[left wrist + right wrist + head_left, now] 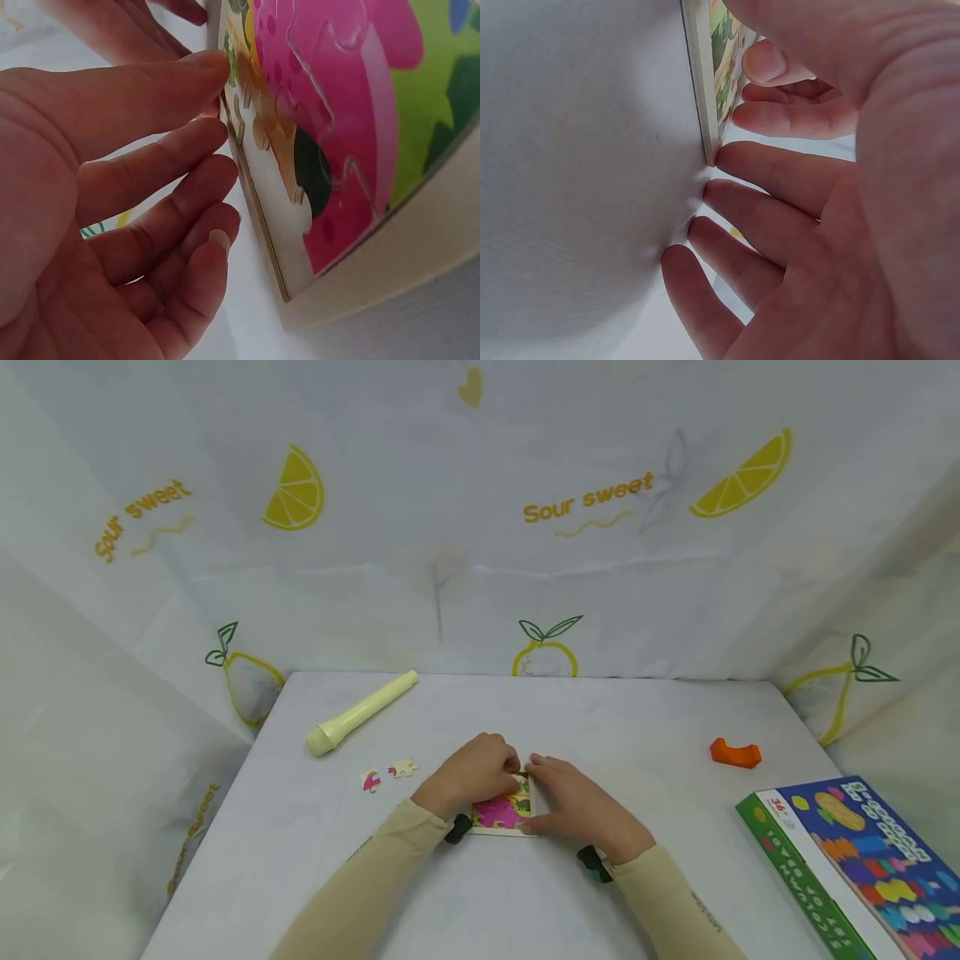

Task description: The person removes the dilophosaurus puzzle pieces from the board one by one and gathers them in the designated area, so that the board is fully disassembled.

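Note:
A small jigsaw puzzle in a pale frame (501, 812) lies on the table, with a pink figure on green and yellow. My left hand (476, 770) is over its upper left part. In the left wrist view its thumb (191, 71) presses at the puzzle's edge, the other fingers loosely bent beside the frame. A pale bare strip (274, 199) of the backing shows between the pieces and the frame. My right hand (581, 802) rests at the puzzle's right side, fingers stretched out; in the right wrist view one fingertip touches the frame's corner (710, 159).
Two loose puzzle pieces, one (371, 781) pink and white and another (403, 768) mostly pale yellow, lie left of the puzzle. A pale yellow microphone-shaped stick (363, 714) lies behind them. At right are an orange curved block (735, 753) and a blue-and-green box (847, 860).

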`<state>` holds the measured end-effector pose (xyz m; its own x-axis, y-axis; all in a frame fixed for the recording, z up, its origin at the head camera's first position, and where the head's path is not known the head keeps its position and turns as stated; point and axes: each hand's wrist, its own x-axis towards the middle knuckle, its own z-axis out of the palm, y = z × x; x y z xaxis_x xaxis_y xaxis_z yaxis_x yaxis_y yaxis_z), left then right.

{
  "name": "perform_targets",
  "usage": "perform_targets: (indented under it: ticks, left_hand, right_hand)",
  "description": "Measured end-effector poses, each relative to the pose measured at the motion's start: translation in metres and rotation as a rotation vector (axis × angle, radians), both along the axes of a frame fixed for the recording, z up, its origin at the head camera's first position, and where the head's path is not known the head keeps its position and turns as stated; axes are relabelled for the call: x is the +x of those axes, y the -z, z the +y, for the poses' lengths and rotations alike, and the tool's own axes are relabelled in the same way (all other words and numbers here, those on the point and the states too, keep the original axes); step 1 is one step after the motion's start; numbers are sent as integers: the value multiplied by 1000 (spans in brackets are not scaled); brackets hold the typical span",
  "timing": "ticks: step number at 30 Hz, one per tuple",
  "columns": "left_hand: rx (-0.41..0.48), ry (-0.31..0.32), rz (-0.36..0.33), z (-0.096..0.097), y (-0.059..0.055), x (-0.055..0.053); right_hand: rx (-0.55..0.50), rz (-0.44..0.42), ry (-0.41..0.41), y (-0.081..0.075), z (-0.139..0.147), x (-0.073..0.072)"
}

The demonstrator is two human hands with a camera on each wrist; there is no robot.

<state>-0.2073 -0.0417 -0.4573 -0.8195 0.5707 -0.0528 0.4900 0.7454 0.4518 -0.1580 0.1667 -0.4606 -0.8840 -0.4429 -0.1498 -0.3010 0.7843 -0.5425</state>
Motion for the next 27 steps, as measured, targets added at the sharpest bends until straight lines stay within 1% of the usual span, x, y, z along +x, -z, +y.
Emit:
perform_targets:
  ticks: [3,6,12,19,23,27]
  left_hand:
    - [-45,-7,10,1,0,2]
    - [-71,-4,22,2,-1,4]
    - [-68,1,38,6,0,6]
    - [-86,4,45,7,5,6]
    - [-45,-20,25,7,6,5]
    - [14,-50,-37,6,5,2]
  right_hand:
    - [-3,6,-9,1,-1,0]
    - [0,0,1,1,-2,0]
    - [4,2,9,2,0,0]
    - [14,-7,17,4,0,-1]
    - [15,-3,15,3,0,-2]
    - [18,6,9,3,0,-2]
